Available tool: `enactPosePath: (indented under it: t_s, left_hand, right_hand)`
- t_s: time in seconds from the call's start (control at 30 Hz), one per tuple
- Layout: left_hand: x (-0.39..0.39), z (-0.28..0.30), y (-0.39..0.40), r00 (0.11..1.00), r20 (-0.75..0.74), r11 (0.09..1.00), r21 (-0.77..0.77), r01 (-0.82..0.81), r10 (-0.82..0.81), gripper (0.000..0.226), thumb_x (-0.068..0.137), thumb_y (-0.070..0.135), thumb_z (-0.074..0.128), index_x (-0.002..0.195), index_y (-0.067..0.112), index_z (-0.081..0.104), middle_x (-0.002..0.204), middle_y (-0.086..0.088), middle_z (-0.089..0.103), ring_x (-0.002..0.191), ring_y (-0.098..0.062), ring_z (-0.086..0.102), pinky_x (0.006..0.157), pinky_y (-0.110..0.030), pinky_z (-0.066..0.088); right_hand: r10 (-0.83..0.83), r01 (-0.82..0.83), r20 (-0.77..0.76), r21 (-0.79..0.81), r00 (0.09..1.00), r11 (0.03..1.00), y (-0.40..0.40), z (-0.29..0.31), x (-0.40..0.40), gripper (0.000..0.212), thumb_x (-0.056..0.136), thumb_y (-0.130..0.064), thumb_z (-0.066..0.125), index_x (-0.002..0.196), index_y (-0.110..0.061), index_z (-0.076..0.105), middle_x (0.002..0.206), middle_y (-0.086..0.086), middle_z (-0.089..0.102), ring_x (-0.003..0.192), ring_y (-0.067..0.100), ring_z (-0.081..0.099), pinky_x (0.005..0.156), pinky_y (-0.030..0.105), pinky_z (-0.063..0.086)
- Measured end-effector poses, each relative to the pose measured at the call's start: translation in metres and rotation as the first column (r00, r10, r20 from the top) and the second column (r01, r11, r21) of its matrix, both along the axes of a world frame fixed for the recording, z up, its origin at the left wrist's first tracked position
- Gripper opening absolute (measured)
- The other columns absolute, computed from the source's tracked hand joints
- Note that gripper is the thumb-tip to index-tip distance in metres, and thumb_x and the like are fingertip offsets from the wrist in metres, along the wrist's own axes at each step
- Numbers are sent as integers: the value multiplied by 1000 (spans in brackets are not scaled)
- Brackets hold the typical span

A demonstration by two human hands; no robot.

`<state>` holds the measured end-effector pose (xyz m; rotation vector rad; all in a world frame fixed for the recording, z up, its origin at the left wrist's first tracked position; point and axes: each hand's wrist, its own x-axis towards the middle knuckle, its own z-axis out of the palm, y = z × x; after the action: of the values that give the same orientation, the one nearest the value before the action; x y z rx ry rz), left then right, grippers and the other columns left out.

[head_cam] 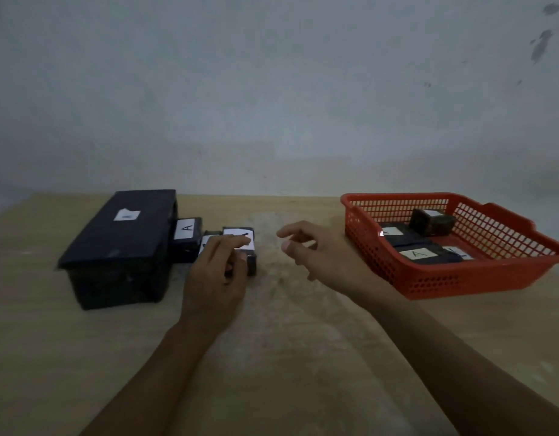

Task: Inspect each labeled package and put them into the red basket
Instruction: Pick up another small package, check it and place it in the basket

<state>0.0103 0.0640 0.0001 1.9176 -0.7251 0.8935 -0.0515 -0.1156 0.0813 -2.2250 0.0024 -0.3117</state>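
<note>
Small black packages with white labels lie on the table left of centre. My left hand (220, 272) grips one small black package (245, 237), fingers on its label and thumb at its side. Another package (187, 234) marked A lies beside a large black box (120, 247) that bears its own white label. My right hand (316, 250) hovers over the table between the packages and the red basket (435, 278), fingers loosely spread and holding nothing. Several labelled packages (419, 254) lie inside the basket; one dark package (430, 221) sits on top.
The wooden table (287, 341) runs back to a pale wall. The large black box stands at the left, the basket at the right, and bare tabletop lies between and in front of them.
</note>
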Motion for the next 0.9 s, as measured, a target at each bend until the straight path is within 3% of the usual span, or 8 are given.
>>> enactPosePath:
  t_s: [0.13,0.23,0.37,0.43,0.5,0.67,0.8,0.9]
  left_hand:
    - [11,-4,25,994,-102,998,33,-47,50,21,98,16,53,115,17,63,112,2,61,92,-3,56,77,-14,49]
    - [15,-2,27,966,-253,994,-84,-71,47,17,98,14,54,110,21,64,109,5,62,86,1,57,74,-13,47]
    - [21,-2,23,946,-323,987,-135,-85,37,17,99,18,53,106,29,63,104,9,61,87,2,57,71,-16,47]
    - [23,-3,19,941,-335,988,-117,-97,53,16,99,21,53,107,30,63,105,9,61,86,0,59,73,-24,52]
    - [26,-6,15,928,-363,990,-81,-119,81,19,99,24,52,113,28,64,110,9,64,88,-4,61,77,-28,55]
    - [28,-6,8,901,-414,981,-76,-180,133,24,98,28,53,116,26,69,111,7,71,97,-8,65,86,-29,54]
    - [24,-6,3,915,-384,988,-40,-150,123,21,97,27,56,113,26,71,105,7,73,94,-9,65,83,-31,56]
    - [23,-4,2,931,-351,993,-22,-119,104,21,97,20,57,114,23,69,109,7,70,89,-1,62,81,-12,48]
  right_hand:
    - [-40,72,-222,140,974,987,21,-26,18,21,101,-33,56,120,-29,63,109,1,65,96,20,66,68,28,54]
    - [-183,198,-246,37,952,980,31,-49,40,25,99,-42,54,114,-27,66,116,0,67,101,19,63,86,34,53]
    - [-310,280,-235,-151,921,948,48,-63,65,55,95,-70,39,100,-23,67,94,-2,66,89,20,61,76,33,47]
    - [-350,306,-217,-213,911,928,57,-66,75,73,88,-83,26,84,-22,66,84,-1,66,84,23,63,82,38,49]
    - [-384,334,-198,-245,902,910,64,-72,82,82,83,-87,18,87,-23,69,93,2,69,94,27,62,94,44,46]
    - [-417,386,-65,-271,906,882,71,-85,85,68,92,-73,25,106,-23,69,110,7,67,110,32,57,101,48,39]
    - [-372,366,-7,-166,928,916,68,-91,84,51,94,-65,32,95,-26,66,98,1,67,100,27,59,95,43,41]
    - [-361,359,52,39,931,932,66,-89,79,32,96,-50,45,77,-27,57,80,-7,64,82,19,60,86,45,48]
